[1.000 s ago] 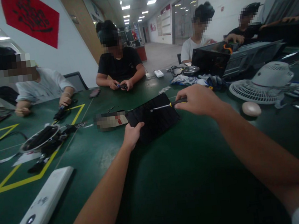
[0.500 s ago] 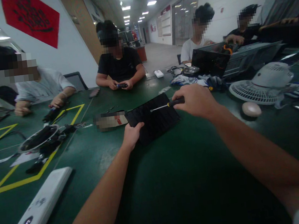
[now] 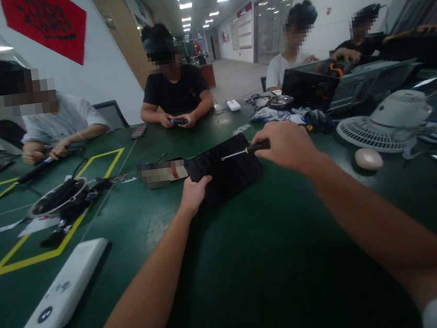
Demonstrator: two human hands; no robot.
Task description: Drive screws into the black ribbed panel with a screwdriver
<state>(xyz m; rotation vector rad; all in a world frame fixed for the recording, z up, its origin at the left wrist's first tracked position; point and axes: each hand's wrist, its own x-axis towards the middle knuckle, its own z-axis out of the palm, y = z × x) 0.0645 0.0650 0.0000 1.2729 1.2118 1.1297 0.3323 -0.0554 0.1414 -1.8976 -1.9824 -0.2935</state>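
A flat black panel (image 3: 230, 176) is tilted above the green table, its left edge gripped by my left hand (image 3: 195, 193) with the thumb on top. My right hand (image 3: 285, 143) is closed around the dark handle of a screwdriver (image 3: 258, 147) that has a yellow ring. The metal shaft points left, and its tip is over the panel's upper middle; whether it touches the surface is too small to tell. Just left of the panel lies a beige box (image 3: 160, 174) with a red mark, partly blurred out.
A white power bank (image 3: 67, 286) lies at the left front, near a round metal frame with black parts (image 3: 62, 197). To the right are a white fan (image 3: 391, 120) and a pale round object (image 3: 368, 159). Several people sit around the table (image 3: 285, 261).
The view has shifted slightly. My hands, the panel and the screwdriver keep nearly the same arrangement. The person at the left has moved their hands and the dark tool in them leftward.
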